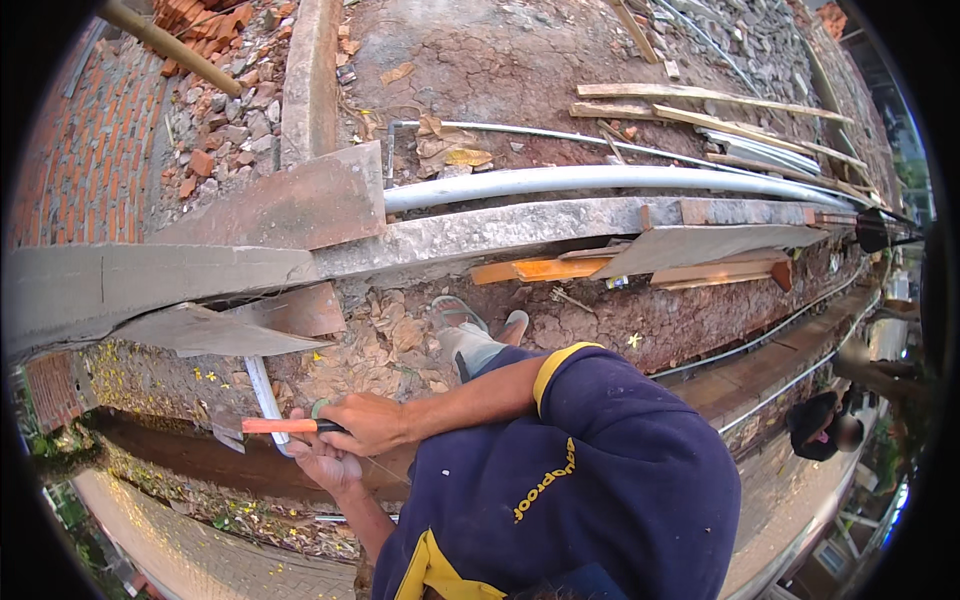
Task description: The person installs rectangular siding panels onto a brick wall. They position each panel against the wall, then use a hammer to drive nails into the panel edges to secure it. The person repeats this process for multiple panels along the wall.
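Brickwork on the far left, one patch of it, and a concrete beam running in below. Next, the short white pipe! It lies just left of both hands, its long axis slanting from the boards above down toward the person, lower end at the fingers. Across that lower end goes the orange-and-black hand tool, nearly level, crossing the pipe; whether they touch, I cannot tell. Left hand, the nearer one, is curled around the pipe's lower end. Right hand, just above and to the right, is closed on the dark handle. The count here: one short pipe, one tool, two hands, both occupied. Moving right, two feet by dry leaves, then one thick, long pipe beside the low wall. Far right, one person in dark clothing, well apart.
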Demonstrator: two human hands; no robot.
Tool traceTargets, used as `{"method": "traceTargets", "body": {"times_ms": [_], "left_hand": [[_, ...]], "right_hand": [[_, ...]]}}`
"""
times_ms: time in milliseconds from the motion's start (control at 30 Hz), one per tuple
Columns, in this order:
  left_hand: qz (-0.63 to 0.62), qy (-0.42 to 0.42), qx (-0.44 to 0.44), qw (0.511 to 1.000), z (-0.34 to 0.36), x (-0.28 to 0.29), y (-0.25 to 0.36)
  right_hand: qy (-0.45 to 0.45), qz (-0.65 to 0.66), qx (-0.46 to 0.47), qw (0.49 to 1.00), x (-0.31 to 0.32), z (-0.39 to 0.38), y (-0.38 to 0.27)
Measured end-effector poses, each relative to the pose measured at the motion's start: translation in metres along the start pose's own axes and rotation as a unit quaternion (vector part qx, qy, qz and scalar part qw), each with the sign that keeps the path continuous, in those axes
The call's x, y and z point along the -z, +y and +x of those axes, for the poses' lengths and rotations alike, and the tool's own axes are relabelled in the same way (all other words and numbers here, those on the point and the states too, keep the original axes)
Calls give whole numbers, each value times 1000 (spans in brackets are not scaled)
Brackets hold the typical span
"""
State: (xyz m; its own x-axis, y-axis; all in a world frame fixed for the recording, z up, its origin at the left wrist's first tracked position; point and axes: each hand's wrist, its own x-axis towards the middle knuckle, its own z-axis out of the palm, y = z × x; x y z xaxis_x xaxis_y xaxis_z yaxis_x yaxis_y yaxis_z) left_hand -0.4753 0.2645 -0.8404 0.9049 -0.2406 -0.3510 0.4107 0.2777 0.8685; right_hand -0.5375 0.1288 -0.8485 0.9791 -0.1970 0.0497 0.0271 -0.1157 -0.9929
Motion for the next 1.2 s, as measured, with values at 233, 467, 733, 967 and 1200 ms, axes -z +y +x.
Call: {"method": "traceTargets", "body": {"times_ms": [233, 467, 733, 967, 1200], "left_hand": [[193, -94, 55, 975, 61, -10, -42], [179, -187, 231, 938, 124, -38, -128], [295, -414, 332, 795, 83, -139, -215], [426, -547, 141, 707, -12, -300, -307], [545, -650, -144, 510, -111, -449, -394]], "right_hand": [[75, -9, -60, 995, 8, -20, 51], [582, -51, -223, 780, 106, -91, 156], [847, 98, -367, 373, 197, -260, 238], [793, 218, -490, 289, 232, -355, 301], [812, 434, -277, 274, 267, -407, 415]]}}
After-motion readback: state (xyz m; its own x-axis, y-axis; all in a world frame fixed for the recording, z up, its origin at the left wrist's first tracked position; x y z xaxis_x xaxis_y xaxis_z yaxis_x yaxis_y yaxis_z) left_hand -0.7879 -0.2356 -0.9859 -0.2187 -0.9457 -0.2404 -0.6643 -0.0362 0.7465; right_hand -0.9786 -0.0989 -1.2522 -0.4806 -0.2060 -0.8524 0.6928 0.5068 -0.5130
